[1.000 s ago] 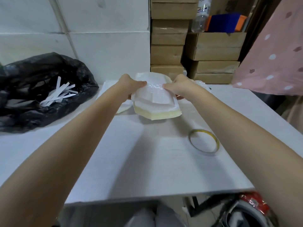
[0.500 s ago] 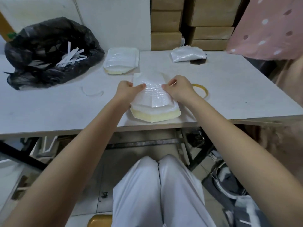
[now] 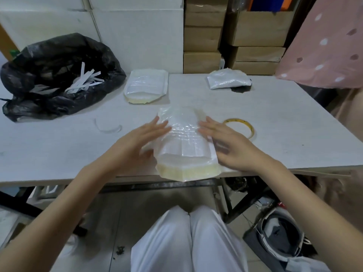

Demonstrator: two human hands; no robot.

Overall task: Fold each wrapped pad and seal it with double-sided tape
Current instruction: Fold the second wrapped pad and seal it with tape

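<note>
2 hands, left (image 3: 137,142) and right (image 3: 225,142), fingers straight, flanking 1 of 3 wrapped pads (image 3: 186,146); 1 tape roll (image 3: 240,127).

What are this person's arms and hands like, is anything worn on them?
Both arms are bare all the way up the frame, with no sleeve in view. The left hand and right hand wear no gloves, and no ring, watch or bracelet shows. Lower down, light white trousers cover the knees.

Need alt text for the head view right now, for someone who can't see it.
Both hands, left hand and right hand, lie open with straight fingers against the sides of a wrapped pad at the near edge of a white table. A tape roll lies just right of it.
</note>
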